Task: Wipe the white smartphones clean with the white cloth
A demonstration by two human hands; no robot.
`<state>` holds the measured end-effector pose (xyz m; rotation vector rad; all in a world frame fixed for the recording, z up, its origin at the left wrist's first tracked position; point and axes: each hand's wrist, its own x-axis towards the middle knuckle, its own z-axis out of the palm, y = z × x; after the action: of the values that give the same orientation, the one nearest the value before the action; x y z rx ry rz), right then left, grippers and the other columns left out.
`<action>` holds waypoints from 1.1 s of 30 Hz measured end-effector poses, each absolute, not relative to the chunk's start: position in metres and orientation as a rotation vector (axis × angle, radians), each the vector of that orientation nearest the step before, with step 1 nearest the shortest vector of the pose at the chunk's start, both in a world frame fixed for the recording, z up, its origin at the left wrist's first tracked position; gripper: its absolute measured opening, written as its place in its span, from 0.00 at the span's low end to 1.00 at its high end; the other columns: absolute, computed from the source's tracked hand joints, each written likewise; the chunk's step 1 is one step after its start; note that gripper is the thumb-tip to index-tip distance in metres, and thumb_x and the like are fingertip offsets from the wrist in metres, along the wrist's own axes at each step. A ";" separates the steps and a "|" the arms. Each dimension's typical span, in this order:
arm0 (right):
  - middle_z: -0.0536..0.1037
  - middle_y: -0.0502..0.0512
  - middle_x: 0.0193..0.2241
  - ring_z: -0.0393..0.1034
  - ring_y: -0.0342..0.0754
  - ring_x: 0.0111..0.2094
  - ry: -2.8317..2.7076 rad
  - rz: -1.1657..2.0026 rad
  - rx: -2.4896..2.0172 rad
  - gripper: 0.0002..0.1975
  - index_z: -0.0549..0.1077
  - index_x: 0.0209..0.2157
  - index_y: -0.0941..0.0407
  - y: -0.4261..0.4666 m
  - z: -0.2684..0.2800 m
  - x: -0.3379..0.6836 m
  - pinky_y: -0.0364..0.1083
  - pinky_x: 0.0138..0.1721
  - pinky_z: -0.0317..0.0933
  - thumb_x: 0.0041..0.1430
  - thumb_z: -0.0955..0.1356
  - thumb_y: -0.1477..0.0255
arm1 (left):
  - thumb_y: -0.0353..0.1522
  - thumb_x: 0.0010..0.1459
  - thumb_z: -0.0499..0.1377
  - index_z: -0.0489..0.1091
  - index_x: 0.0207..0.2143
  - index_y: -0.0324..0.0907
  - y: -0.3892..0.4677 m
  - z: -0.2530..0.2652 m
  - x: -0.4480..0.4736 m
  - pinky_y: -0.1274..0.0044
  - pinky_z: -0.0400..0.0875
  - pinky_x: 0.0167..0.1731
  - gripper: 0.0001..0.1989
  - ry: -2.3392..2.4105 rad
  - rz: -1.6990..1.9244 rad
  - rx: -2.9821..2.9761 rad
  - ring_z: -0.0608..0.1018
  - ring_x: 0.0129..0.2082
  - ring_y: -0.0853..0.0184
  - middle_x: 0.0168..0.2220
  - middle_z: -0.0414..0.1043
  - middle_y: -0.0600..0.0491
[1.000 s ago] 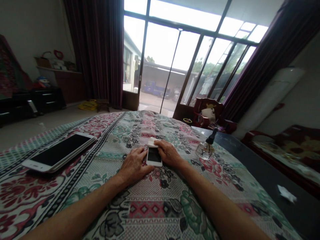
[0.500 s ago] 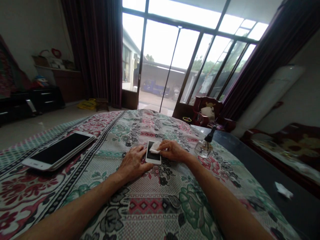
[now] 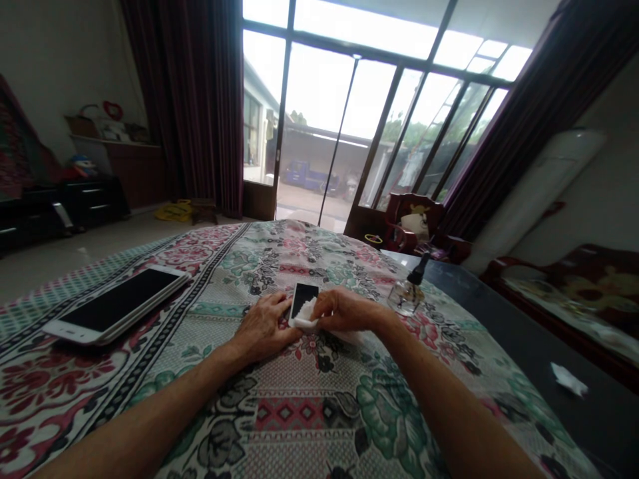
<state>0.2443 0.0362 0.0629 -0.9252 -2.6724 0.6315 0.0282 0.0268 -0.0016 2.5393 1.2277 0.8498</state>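
Note:
A small white smartphone [image 3: 305, 293] with a dark screen lies face up on the patterned tablecloth [image 3: 299, 372]. My left hand [image 3: 264, 326] rests on the cloth beside it, fingers against its left edge and thumb at its lower corner, holding it in place. My right hand [image 3: 342, 309] pinches a crumpled white tissue [image 3: 305, 311], pressed on the lower part of the screen. The fingertips are partly hidden behind the tissue. To the right of that hand stands a clear glass bottle [image 3: 407, 296] with a black top.
Larger white phones [image 3: 120, 303], seemingly stacked, lie at the left of the table. Another crumpled tissue [image 3: 569, 379] lies on the dark surface at the right. Beyond the table are a wooden chair [image 3: 414, 216] and a glass sliding door [image 3: 319, 159].
My right hand has moved the tissue down the screen toward the phone's near end, baring the upper part. My left hand stays at the phone's edge.

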 end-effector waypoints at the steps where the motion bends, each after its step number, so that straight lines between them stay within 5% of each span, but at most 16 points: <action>1: 0.78 0.46 0.25 0.65 0.40 0.25 -2.655 0.660 -0.927 0.14 0.81 0.30 0.49 0.035 0.064 0.244 0.41 0.34 0.60 0.47 0.68 0.82 | 0.39 0.49 0.61 0.72 0.45 0.45 0.027 -0.001 0.028 0.64 0.67 0.50 0.19 1.213 0.843 2.545 0.71 0.50 0.55 0.51 0.71 0.48; 9: 0.78 0.46 0.24 0.66 0.40 0.23 -2.414 1.114 -1.013 0.07 0.81 0.31 0.52 0.034 0.075 0.256 0.39 0.25 0.58 0.52 0.70 0.69 | 0.38 0.50 0.59 0.68 0.53 0.47 0.032 -0.002 0.021 0.61 0.62 0.55 0.25 1.196 0.770 2.573 0.68 0.56 0.54 0.58 0.67 0.48; 17: 0.77 0.54 0.32 0.70 0.47 0.35 -1.884 0.091 -1.221 0.10 0.80 0.36 0.54 0.067 0.046 0.253 0.47 0.39 0.63 0.56 0.66 0.74 | 0.43 0.54 0.58 0.66 0.56 0.48 0.028 -0.005 0.022 0.60 0.60 0.56 0.27 1.237 0.672 2.637 0.64 0.59 0.52 0.61 0.62 0.47; 23: 0.78 0.55 0.44 0.71 0.49 0.46 -2.102 0.055 -1.162 0.16 0.77 0.41 0.53 0.073 0.021 0.241 0.51 0.50 0.62 0.57 0.62 0.81 | 0.46 0.55 0.57 0.64 0.58 0.49 0.029 -0.007 0.022 0.59 0.59 0.56 0.28 1.217 0.661 2.655 0.63 0.59 0.51 0.62 0.61 0.48; 33: 0.78 0.53 0.46 0.70 0.49 0.49 -2.425 0.063 -1.181 0.19 0.76 0.43 0.52 0.063 0.022 0.241 0.50 0.53 0.60 0.56 0.61 0.83 | 0.42 0.56 0.58 0.70 0.52 0.48 0.030 0.000 0.022 0.61 0.61 0.57 0.22 1.140 0.750 2.601 0.67 0.57 0.55 0.58 0.66 0.50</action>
<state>0.2414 0.0632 0.0217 -1.1810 -2.4250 0.0629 0.0223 0.0304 -0.0004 2.6014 1.1399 0.7498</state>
